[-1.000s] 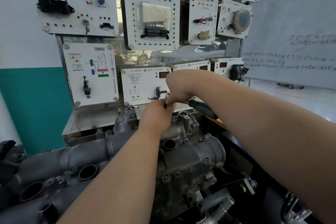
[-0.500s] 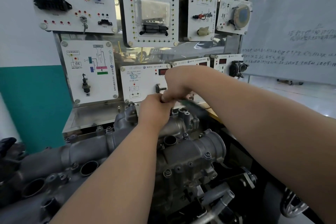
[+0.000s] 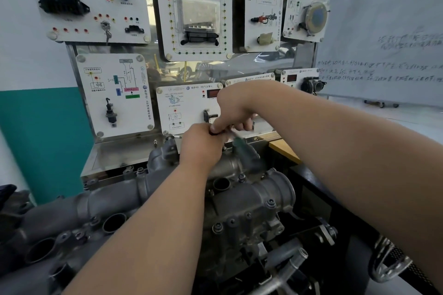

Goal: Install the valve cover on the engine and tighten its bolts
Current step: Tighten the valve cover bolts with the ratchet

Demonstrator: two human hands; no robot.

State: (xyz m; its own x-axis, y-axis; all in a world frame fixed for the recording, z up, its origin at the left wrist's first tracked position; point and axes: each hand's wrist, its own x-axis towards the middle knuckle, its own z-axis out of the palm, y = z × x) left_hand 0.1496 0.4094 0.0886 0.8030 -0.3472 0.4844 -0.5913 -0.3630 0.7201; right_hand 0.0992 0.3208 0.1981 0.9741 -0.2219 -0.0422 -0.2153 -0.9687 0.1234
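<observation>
The grey cast valve cover (image 3: 242, 201) lies on the engine in the lower middle, with bolts along its edges and round openings on the left. Both hands meet at its far end. My left hand (image 3: 200, 145) curls down around the head of a ratchet wrench, hiding the bolt under it. My right hand (image 3: 233, 110) comes over from the right and holds the wrench just above the left hand. The wrench's dark green handle (image 3: 248, 153) is blurred and slants down to the right over the cover.
A board of white training panels (image 3: 194, 14) with sockets and parts stands right behind the engine. A whiteboard (image 3: 388, 43) with writing is at the right. A wooden bench edge (image 3: 285, 151) and black engine stand lie to the right.
The wrench handle has swung from pointing right toward me and downward, blurred in motion. Both hands stay on the wrench head at the cover's far end. The camera has tilted slightly.
</observation>
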